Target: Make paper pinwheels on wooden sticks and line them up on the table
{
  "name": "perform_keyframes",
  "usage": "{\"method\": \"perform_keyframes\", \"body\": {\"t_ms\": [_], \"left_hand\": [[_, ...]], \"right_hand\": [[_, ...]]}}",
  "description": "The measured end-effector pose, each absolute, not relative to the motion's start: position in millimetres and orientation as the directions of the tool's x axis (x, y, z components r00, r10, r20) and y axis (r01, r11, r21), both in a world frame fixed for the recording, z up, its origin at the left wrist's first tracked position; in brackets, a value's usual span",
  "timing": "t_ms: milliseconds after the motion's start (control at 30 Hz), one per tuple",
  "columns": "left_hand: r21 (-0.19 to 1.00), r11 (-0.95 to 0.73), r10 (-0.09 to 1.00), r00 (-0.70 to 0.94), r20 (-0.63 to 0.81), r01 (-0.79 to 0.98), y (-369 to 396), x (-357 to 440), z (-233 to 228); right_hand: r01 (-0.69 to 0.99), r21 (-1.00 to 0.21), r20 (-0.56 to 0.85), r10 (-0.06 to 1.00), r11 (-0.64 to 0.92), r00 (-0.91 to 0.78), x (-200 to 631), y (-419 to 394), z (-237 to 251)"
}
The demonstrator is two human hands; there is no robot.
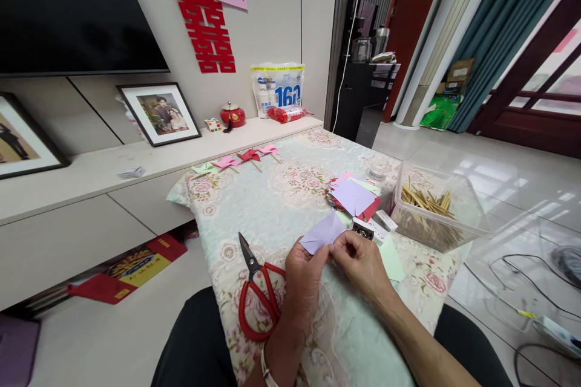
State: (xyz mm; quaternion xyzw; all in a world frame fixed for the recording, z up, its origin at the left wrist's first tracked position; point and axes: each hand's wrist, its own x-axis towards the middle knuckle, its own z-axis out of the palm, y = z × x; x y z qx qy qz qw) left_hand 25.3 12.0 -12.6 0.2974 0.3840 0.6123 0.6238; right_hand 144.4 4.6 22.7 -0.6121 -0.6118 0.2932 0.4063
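Note:
A light purple paper square [323,233] with cut lines is held up over the near part of the table. My left hand [305,281] grips it from below, thumb on top. At its lower right corner my right hand [363,263] pinches with thumb and forefinger, close to the left thumb; any small item between those fingertips is hidden. Red-handled scissors [254,267] lie left of my left hand. Beyond my right hand stands a small open box [363,230] of tiny dark metal pieces. A stack of coloured paper squares [354,196] lies just behind it.
A clear plastic bin [447,239] of thin wooden sticks [429,201] stands at the table's right edge. Green paper [393,260] lies before it. Several paper pinwheels [249,156] line the far left edge. A low cabinet [91,184] runs along the wall.

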Motion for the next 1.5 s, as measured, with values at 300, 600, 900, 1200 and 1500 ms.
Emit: {"method": "perform_keyframes", "body": {"t_ms": [300,600,900,1200,1500], "left_hand": [[0.866,0.144,0.974,-0.088,-0.21,-0.479,11.6,20.9,-1.4],[0.857,0.282,0.943,-0.041,-0.33,-0.431,0.4,-6.3,35.7],[0.963,0.24,0.971,0.044,-0.236,-0.124,-5.8,-17.1,45.8],[0.987,0.16,0.987,-0.017,-0.159,0.012,-5.2,-18.2,36.8],[0.961,0.243,0.97,0.043,-0.239,-0.129,-7.3,-13.8,42.2]], "right_hand": [[0.518,-0.829,0.291,0.953,0.209,0.082,146.7,1.2,26.9],[0.235,-0.932,0.327,0.918,0.275,0.224,163.6,5.4,23.7],[-0.27,-0.941,-0.149,0.966,-0.204,-0.209,152.5,-0.3,27.4],[-0.139,-0.982,-0.101,0.982,-0.124,-0.157,147.3,-1.0,26.3],[-0.156,-0.981,-0.103,0.991,-0.116,-0.088,146.6,0.2,24.7]]}}
